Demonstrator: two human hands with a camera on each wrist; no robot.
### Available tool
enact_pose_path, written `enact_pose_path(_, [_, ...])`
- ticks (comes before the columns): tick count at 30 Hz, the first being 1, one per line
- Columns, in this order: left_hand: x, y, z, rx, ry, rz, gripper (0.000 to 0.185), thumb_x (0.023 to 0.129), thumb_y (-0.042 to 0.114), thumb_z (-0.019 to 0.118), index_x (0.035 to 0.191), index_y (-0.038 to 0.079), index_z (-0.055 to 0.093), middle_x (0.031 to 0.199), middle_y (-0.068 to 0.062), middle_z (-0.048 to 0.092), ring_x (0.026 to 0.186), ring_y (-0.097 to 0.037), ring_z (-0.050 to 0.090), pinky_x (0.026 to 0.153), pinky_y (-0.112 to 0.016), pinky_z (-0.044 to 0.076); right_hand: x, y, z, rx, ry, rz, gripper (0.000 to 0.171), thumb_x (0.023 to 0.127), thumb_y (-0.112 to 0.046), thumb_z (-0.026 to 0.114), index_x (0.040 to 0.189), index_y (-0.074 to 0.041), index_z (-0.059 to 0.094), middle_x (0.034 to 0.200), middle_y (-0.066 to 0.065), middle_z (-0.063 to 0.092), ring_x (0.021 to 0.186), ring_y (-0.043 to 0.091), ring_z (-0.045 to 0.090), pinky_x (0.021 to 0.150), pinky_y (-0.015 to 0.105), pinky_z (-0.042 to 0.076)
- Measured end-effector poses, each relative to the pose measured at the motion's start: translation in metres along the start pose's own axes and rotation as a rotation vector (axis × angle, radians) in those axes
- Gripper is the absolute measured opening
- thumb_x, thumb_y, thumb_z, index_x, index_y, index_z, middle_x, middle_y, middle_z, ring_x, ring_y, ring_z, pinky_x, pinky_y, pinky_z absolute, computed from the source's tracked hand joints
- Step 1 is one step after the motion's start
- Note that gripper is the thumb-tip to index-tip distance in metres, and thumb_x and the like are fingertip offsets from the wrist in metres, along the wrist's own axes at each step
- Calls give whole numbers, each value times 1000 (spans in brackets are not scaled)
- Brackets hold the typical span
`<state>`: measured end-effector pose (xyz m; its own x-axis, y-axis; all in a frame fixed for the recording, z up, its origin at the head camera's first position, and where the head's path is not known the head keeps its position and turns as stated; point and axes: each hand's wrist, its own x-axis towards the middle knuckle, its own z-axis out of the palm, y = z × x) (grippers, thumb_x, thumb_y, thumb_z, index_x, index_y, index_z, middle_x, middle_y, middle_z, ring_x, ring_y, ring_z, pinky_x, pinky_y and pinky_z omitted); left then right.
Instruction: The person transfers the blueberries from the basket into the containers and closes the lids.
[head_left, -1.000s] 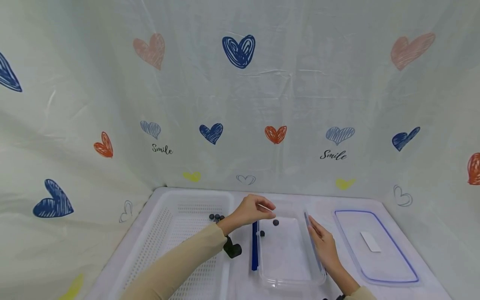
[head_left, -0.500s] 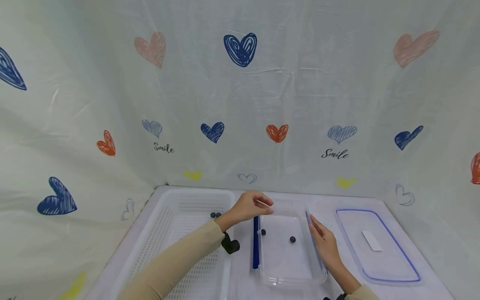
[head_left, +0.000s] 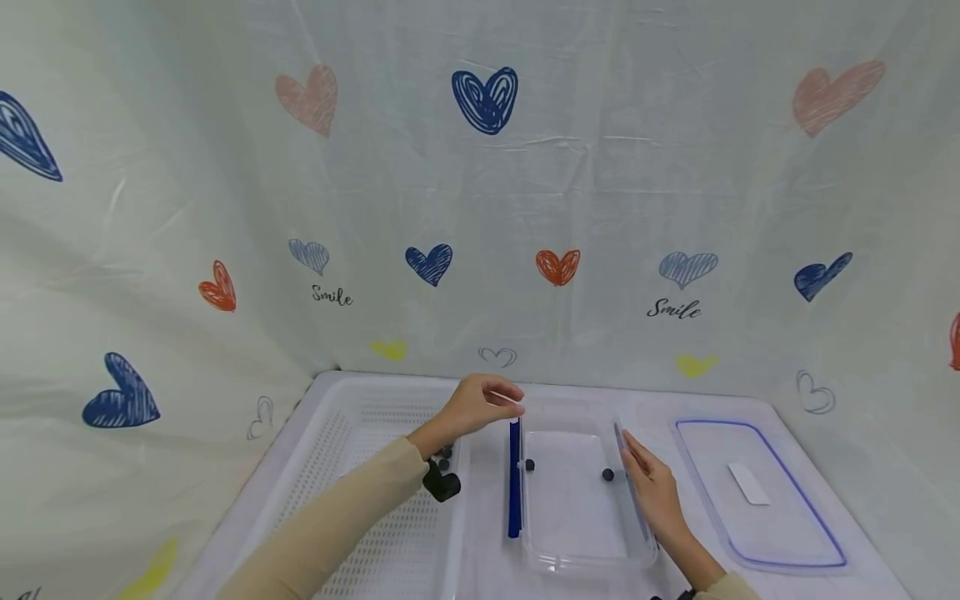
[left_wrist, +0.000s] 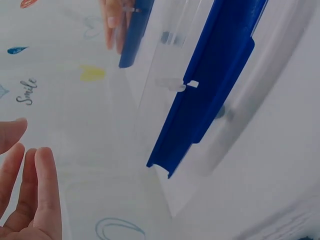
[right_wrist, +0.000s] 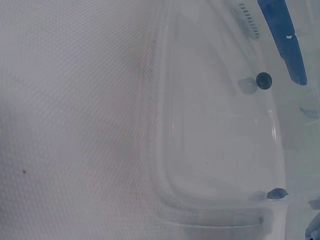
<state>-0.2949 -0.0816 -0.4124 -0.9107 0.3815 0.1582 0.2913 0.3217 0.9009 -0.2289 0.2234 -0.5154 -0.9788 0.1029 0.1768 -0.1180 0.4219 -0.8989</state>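
My left hand point(head_left: 483, 402) hovers above the gap between the white basket and the clear plastic container point(head_left: 573, 560), its fingers loosely bent. Nothing lies between thumb and fingertips of that left hand point(left_wrist: 35, 192) in the left wrist view. My right hand point(head_left: 654, 487) rests with fairly straight fingers against the raised flap point(head_left: 628, 475) on the container's right side. Inside the container are two dark, round blueberries, one blueberry point(head_left: 529, 465) near the left wall and another blueberry point(head_left: 607, 474) near the right. On the left side, a blue locking flap point(head_left: 514, 492) hangs outward.
The white perforated basket point(head_left: 352, 492) stands at the left; several blueberries point(head_left: 444, 463) in it are partly hidden by my left wrist. A clear lid point(head_left: 780, 529) with a blue seal and a white label point(head_left: 747, 484) lies at the right. A heart-printed curtain point(head_left: 480, 183) hangs behind the table.
A blueberry that was below my left fingertips has rolled right across the container floor. My left hand has moved left toward the basket with nothing in it. My right hand stays at the flap.
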Motion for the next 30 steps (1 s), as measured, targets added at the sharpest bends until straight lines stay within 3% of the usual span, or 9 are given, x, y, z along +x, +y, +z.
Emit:
enact_pose_path(12, [-14,-13,-27,25,93,-25,20,87,16,79,105,7,74,106,-9,72,95,-22,70,81,-35,58,0,0,-1,-14,5,24,53,107,-31,49,150,0,41,148,19,43,137,35,40,84,-3,31])
enact_pose_path(17, [-23,-19,-38,34,135,-34,20,88,15,79,105,6,74,107,-9,72,95,-23,70,82,-36,58,0,-1,-1,-12,-7,38,54,107,-33,48,150,-2,40,149,19,43,138,34,39,89,3,33])
enact_pose_path(24, [-31,-33,-52,50,163,-26,23,87,16,79,105,2,74,106,-10,72,95,-24,70,82,-36,58,-1,-1,-3,-9,-10,44,55,107,-34,48,151,-2,41,149,19,43,137,33,39,85,-1,31])
enact_pose_path(30, [-37,-44,-60,64,194,-64,24,86,16,80,104,3,74,103,-7,73,94,-23,70,79,-34,58,-1,-2,-2,-9,-16,42,55,107,-34,48,151,-2,40,149,18,43,138,34,38,85,-1,31])
